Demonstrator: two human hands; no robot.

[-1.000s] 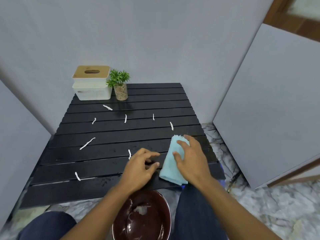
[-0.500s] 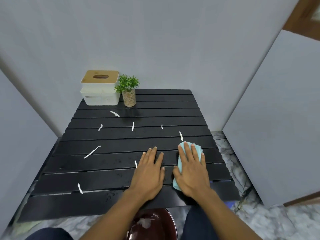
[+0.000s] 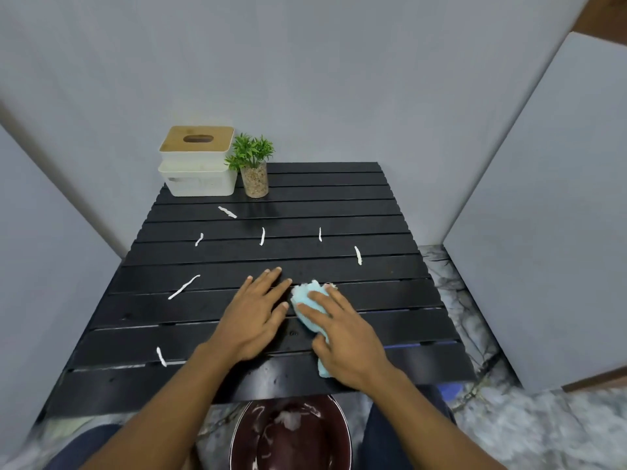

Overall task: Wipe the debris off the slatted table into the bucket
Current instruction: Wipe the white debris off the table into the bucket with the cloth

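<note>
The black slatted table [image 3: 339, 198] carries several white scraps of debris, such as a long one [image 3: 184, 287] at the left and one [image 3: 358, 255] at the right. My right hand [image 3: 342, 334] presses a light blue cloth [image 3: 307, 298] flat on the near middle slats. Just left of the cloth, my left hand [image 3: 256, 313] lies flat on the table, fingers spread, holding nothing. A dark red bucket [image 3: 291, 435] stands below the table's near edge between my knees, with some white debris inside.
A white tissue box with a wooden lid [image 3: 198, 161] and a small potted plant [image 3: 252, 167] stand at the far left corner. Grey panels close in on the left, back and right. The floor is marble.
Both hands have slid forward and left across the slats with the cloth. The scrap that lay beside my left hand is no longer visible. The cloth is more bunched.
</note>
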